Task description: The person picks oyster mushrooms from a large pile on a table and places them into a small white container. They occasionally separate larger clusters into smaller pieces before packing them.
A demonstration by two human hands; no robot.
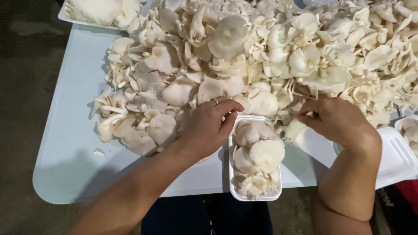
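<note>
A pale blue, smooth-topped table with rounded corners (65,143) fills most of the frame, standing on a dark, dull floor (21,87) that shows along the left edge and the bottom. A broad heap of white oyster mushrooms (261,56) covers the table from the upper middle to the right edge. At the lower middle, near the table's front edge, lies a narrow white foam tray (232,174) packed with mushrooms. The left hand (209,126), with a ring on one finger, sits at the tray's upper left corner, fingers curled and resting on the rim; whether it pinches anything cannot be told. The right hand (337,122), at the right of the middle, reaches into the edge of the heap with fingers bent around a mushroom stem, seemingly pinching it. A white foam lid or tray (398,159) lies under the right forearm at the lower right, and another filled white tray (69,15) shows at the upper left corner. A small mushroom scrap (99,152) lies alone on the table at the left.
</note>
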